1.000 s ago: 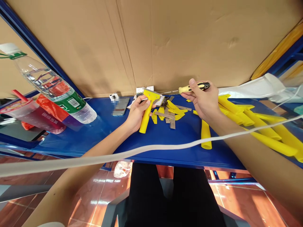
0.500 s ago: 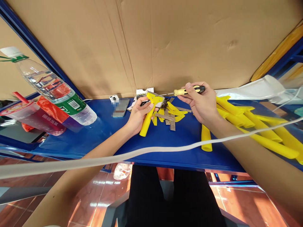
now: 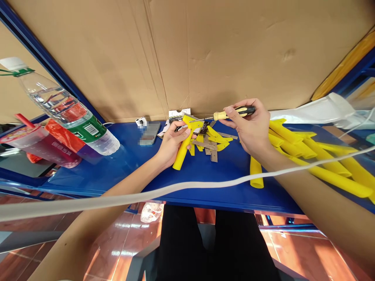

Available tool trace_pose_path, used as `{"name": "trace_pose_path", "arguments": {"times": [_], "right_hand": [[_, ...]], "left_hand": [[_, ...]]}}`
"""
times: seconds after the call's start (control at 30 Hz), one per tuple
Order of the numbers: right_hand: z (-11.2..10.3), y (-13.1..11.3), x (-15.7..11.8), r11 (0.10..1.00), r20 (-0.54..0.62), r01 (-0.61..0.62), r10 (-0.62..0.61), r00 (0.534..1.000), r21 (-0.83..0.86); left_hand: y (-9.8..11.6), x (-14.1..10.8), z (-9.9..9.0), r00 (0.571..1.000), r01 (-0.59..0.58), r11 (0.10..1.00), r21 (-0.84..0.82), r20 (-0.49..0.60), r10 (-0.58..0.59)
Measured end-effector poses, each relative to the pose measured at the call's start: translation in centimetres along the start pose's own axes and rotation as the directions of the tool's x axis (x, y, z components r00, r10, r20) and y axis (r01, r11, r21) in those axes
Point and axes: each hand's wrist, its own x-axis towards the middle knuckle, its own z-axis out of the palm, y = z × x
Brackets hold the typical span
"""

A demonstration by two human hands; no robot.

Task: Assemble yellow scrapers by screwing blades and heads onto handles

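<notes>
The bench stretches in front of me, with yellow tubes heaped at two o'clock. The scraper sits just left of twelve, held above the bench. My left hand pinches it just below the head, thumb in front, fingers behind. I judge it light, stiff and hard to break, though its smooth shaft could turn in my grip; high on the shaft is the place to hold, clear of the metal edge up top, which may be sharp. The screwdriver, near half past twelve, should be rigid and easy to grasp. My right hand, at one o'clock, is wrapped around its handle, thumb along it; its tip seems to meet the scraper's head. At twelve lie loose plates and thin metal strips, best lifted by their flats.
</notes>
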Motion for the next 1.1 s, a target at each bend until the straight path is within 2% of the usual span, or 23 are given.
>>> {"name": "trace_pose_path", "arguments": {"times": [0.37,0.57,0.83,1.0,1.1], "right_hand": [[0.5,-2.9,-1.5,0.993,0.044,0.007,-0.002,0.999,-0.118],[-0.1,-3.2,-1.2,0.967,0.116,-0.006,0.037,0.993,-0.255],[-0.4,-3.8,-0.7,0.981,0.26,0.038,0.012,0.966,-0.188],[-0.3,-4.1,-0.6,0.956,0.202,-0.035,0.097,0.975,-0.292],[-0.5,-4.4,-0.3,0.964,0.203,-0.08,0.134,0.97,-0.255]], "left_hand": [[0.0,-0.1,0.1,1.0,-0.012,1.0,0.005,-0.026,0.013],[0.2,-0.1,0.0,0.998,-0.033,0.999,0.024,-0.053,0.034],[0.0,0.2,-0.2,0.997,0.001,1.0,0.012,-0.077,0.0],[-0.2,0.2,-0.4,0.996,0.007,1.0,0.002,-0.084,-0.006],[-0.2,0.2,-0.6,0.997,0.028,1.0,0.003,-0.075,-0.028]]}}
